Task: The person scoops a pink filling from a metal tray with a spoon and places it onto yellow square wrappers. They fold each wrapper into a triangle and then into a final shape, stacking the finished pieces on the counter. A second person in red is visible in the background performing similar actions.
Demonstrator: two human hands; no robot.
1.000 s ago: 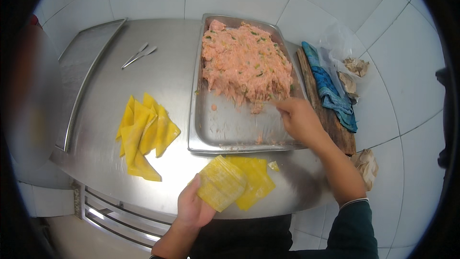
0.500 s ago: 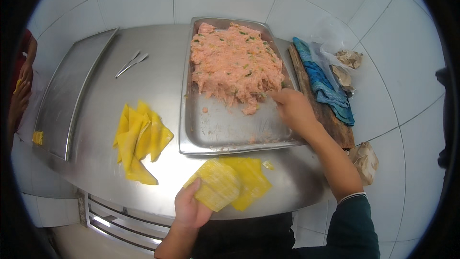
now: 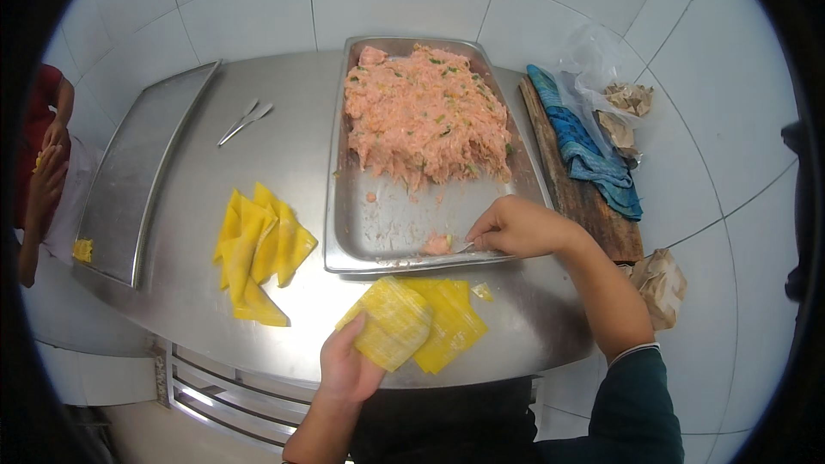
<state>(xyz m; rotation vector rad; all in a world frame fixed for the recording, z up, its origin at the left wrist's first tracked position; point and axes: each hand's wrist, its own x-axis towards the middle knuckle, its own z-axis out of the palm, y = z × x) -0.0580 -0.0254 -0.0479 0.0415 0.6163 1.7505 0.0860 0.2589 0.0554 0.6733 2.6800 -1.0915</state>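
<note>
Yellow dough wrappers [image 3: 389, 324] lie in my left hand [image 3: 348, 363], the thumb pressed along their left edge. Behind them, more yellow wrappers [image 3: 449, 326] rest on the steel table. My right hand [image 3: 522, 228] pinches the handle of a small metal utensil [image 3: 465, 247], perhaps a spoon or spreader; its end is covered by a lump of pink filling [image 3: 437, 244]. That lump is low over the near end of a deep steel tray [image 3: 387, 228]. Pink minced filling with green bits [image 3: 425, 116] fills the tray's far part.
Folded yellow wrappers [image 3: 262, 249] lie left of the tray. Two metal utensils [image 3: 243, 123] are farther back, beside a flat tray [image 3: 142, 180] with a small yellow piece. A wooden board [image 3: 584, 215] with a blue cloth [image 3: 584, 150] borders the right. Another person's hands [image 3: 50, 172] show far left.
My right hand has drawn back from the filling toward the tray's near rim, bringing a small lump on the utensil. The left hand still holds the wrappers. The whole view has shifted slightly.
</note>
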